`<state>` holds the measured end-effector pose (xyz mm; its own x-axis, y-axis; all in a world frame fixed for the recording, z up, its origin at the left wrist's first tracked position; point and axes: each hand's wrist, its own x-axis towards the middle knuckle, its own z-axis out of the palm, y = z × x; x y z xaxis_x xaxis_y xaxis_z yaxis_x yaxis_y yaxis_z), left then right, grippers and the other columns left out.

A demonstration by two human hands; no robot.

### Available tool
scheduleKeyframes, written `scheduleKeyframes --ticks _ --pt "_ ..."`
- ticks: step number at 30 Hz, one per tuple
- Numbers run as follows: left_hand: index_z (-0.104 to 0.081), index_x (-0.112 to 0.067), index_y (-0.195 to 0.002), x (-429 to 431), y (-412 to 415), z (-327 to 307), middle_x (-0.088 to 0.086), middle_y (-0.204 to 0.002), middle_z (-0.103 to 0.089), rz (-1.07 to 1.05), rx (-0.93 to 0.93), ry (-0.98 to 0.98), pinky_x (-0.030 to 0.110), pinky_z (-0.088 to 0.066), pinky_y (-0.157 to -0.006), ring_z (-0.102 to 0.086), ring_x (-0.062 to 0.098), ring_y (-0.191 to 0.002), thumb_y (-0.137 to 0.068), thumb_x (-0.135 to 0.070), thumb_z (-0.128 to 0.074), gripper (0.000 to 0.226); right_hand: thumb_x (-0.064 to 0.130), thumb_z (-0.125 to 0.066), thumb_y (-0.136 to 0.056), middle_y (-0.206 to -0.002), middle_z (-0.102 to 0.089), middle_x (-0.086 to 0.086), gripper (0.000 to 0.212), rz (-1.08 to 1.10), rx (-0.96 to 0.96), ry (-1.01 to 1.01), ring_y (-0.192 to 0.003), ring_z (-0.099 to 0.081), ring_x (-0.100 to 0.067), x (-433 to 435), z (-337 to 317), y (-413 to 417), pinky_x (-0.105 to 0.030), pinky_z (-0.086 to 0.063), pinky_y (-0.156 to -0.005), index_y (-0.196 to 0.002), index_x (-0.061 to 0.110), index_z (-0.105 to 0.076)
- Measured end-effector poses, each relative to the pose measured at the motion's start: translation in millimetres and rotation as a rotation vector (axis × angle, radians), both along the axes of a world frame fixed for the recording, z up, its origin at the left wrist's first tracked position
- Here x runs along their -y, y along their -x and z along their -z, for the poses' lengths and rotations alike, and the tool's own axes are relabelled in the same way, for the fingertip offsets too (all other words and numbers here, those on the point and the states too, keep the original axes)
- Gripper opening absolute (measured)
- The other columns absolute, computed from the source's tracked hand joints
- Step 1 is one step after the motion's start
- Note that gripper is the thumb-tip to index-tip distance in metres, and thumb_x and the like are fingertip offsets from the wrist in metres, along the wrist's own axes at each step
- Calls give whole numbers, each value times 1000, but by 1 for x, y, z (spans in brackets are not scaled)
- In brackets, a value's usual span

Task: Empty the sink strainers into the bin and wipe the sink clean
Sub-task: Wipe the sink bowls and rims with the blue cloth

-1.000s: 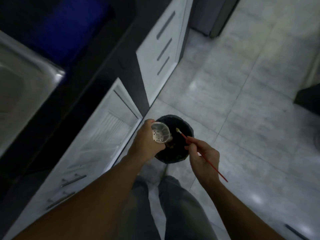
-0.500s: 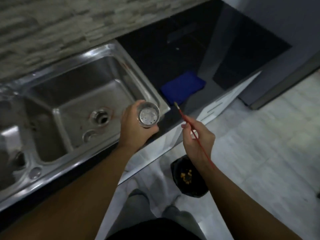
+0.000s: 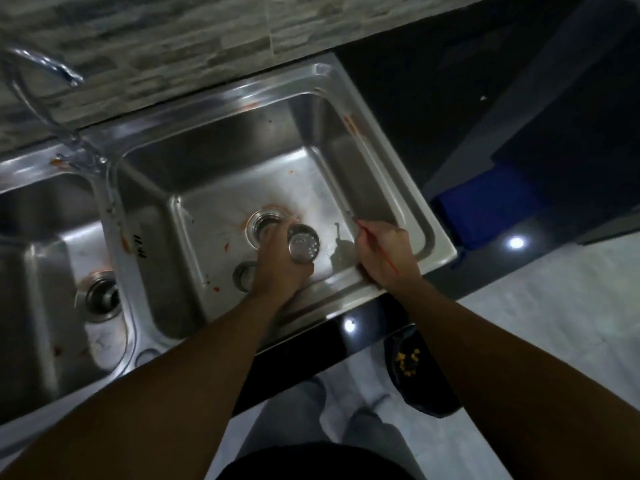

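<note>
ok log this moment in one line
left hand: holds strainer near drain | right hand: holds red stick at sink rim | bin: scraps inside | sink: red stains

A curved faucet (image 3: 52,65) rises before the grey tiled wall (image 3: 194,32).

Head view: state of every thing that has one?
Perforated steel strainer basket: out of drain, gripped by left hand, looks empty.
Right-basin drain: open, no strainer.
Stainless double sink: orange-red smears, unwiped.
Black bin: open, yellow scraps inside.
Thin red brush: pinched in right hand.
Blue cloth: lying on dark counter, untouched.
</note>
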<state>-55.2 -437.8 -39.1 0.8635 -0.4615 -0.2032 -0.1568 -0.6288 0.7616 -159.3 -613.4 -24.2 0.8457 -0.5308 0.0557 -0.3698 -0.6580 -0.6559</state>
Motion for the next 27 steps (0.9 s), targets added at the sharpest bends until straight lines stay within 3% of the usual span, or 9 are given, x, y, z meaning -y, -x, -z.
scheduleKeyframes --ticks 5,9,13,15,17,18,21,24,27 --pt "-54 -16 -134 4 -16 47 9 -135 -57 7 -114 -96 22 -36 -96 -54 25 -122 -60 -13 -91 83 26 -51 -95 -90 -65 5 24 96 -62 4 -72 -57 -4 1 7 -5 -18 -52 -76 -113 29 -67" --pt "-43 -17 -146 14 -26 73 10 -146 -47 36 -196 -191 35 -38 -111 -46 28 -134 -69 -12 -86 88 25 -51 -97 -99 -67 0 32 62 -92 42 -78 -57 -4 0 5 -2 5 -34 -79 -125 21 -66" --pt "-34 -16 -152 21 -32 85 12 -151 -39 58 -248 -260 41 -37 -114 -41 31 -136 -68 -16 -89 100 15 -54 -96 -104 -70 -6 31 10 -95 52 -85 -65 -13 1 1 -4 4 -34 -84 -124 10 -67" --pt "-40 -12 -147 25 -34 90 13 -149 -39 57 -278 -265 33 -38 -111 -40 31 -135 -63 -15 -92 99 11 -56 -95 -103 -71 -7 30 -5 -80 41 -85 -66 -13 1 0 -5 0 -40 -85 -123 7 -68" --pt "-45 -9 -141 27 -37 96 15 -145 -42 24 -309 -247 10 -37 -97 -43 27 -129 -58 -10 -94 95 11 -56 -96 -104 -70 -7 30 0 -85 25 -85 -66 -12 0 0 -6 -9 -47 -84 -124 7 -68" --pt "-47 -8 -139 28 -38 97 15 -143 -43 9 -322 -245 6 -36 -93 -44 25 -127 -56 -9 -94 96 12 -56 -96 -104 -70 -6 30 -2 -88 21 -86 -66 -12 1 0 -6 -11 -48 -84 -124 8 -67" --pt "-46 -9 -139 31 -38 97 14 -141 -46 19 -337 -281 27 -41 -103 -46 30 -129 -51 -17 -98 102 13 -55 -98 -104 -70 -4 30 -38 -76 -5 -85 -66 -9 2 3 -6 -18 -54 -84 -125 7 -66" --pt "-44 -14 -142 30 -37 92 9 -138 -53 12 -332 -280 30 -45 -102 -50 31 -127 -46 -30 -100 113 14 -54 -98 -102 -70 -5 30 -47 -80 0 -83 -66 -11 3 7 -6 -25 -56 -81 -125 7 -65" --pt "-43 -21 -142 25 -37 78 9 -139 -55 26 -282 -337 46 -48 -103 -53 33 -126 -56 -50 -92 102 16 -53 -98 -101 -69 -5 30 -51 -56 0 -83 -66 -10 4 9 -6 -25 -57 -81 -124 7 -65"
